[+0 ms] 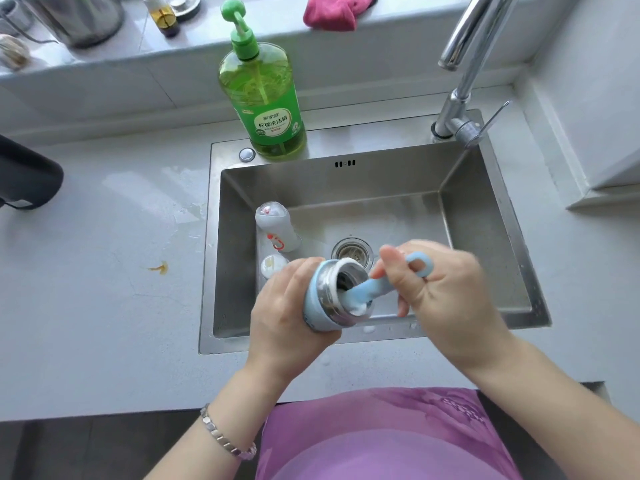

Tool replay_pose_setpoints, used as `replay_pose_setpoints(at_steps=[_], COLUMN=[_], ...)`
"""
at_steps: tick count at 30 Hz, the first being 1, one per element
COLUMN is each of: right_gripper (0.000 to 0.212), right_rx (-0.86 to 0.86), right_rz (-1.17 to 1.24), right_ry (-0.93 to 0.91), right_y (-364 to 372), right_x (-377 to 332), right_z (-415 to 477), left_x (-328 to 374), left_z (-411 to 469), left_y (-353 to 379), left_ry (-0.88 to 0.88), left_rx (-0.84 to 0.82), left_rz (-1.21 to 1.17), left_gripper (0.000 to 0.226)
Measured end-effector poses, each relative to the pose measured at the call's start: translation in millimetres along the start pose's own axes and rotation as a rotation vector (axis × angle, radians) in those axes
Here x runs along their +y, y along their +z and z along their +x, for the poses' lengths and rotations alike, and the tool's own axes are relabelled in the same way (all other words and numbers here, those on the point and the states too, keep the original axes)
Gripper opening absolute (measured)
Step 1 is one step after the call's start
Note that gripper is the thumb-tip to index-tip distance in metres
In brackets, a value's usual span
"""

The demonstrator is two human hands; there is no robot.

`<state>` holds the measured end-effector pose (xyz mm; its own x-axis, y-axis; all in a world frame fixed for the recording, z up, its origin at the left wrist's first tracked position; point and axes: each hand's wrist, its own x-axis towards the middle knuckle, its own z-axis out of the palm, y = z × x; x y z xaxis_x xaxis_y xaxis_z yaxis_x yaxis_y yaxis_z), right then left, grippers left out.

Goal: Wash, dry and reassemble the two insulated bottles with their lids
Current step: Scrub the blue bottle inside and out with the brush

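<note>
My left hand (289, 313) grips a light blue insulated bottle (323, 306) over the front of the steel sink (485, 237), its open mouth tilted to the right. My right hand (446, 289) holds the handle of a light blue bottle brush (374, 289), whose foamy head sits inside the bottle's mouth. A grey-white second bottle (275, 226) with a red print lies in the sink's left part. A small white lid (272, 265) rests just in front of it, partly hidden by my left hand.
A green dish soap pump bottle (265, 98) stands on the sink's back rim. The chrome tap (464, 81) rises at the back right, and the drain (351, 251) is mid-sink. A pink cloth (334, 10) lies on the windowsill. The wet counter (104, 237) lies to the left.
</note>
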<state>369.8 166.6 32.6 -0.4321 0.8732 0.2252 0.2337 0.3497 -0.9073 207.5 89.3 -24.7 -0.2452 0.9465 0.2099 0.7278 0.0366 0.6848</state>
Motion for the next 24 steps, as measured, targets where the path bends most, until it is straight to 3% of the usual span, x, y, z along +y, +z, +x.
replay_pose_setpoints(at_steps=[3,7,10,17,20,24], right_gripper=[0.046,0.029,0.04,0.046,0.049,0.034], right_rx=[-0.013,0.171,0.122,0.237,0.184,0.368], right_rz=[0.018,0.088,-0.011,-0.127,-0.118,0.21], right_ry=[0.057,0.072,0.108,-0.016,0.068,0.316], right_y=[2,-10,10,1,17,1], right_x=[3,-1,6,-3,-1,-19], right_z=[-2,5,-8,-7,-16,2], left_x=[2,-3,5,-6,3,-1], left_z=[-3,-4,-3,-16,-17,-20], left_y=[1,-3,-2,3,4,8], left_ry=[0.004,-0.055,0.067,-0.083,-0.013,-0.041], left_rx=[-0.044,0.007,0.025,0.047,0.032,0.015], left_rz=[0.022,0.052,0.048,0.0,-0.036,-0.012], left_gripper=[0.067,0.072,0.06,0.067,0.064,0.068])
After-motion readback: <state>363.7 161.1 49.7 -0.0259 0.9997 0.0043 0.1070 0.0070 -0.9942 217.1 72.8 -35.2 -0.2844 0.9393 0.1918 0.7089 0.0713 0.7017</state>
